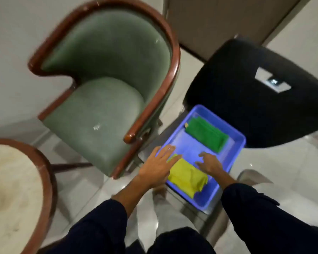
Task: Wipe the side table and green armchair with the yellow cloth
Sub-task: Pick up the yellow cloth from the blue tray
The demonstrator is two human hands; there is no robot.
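Yellow cloth (188, 177) lying crumpled at the near end of a blue tray (240, 139) on the floor, left hand (157, 166) and right hand (209, 164) flanking it, both grips spread open, holding nothing, green cloth (206, 135) lying at the tray's far end, green armchair (106, 99) standing just left.

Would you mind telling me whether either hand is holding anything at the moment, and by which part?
Nothing is held. The left hand and right hand are spread open over the yellow cloth, which lies in the blue tray; neither has closed on it.
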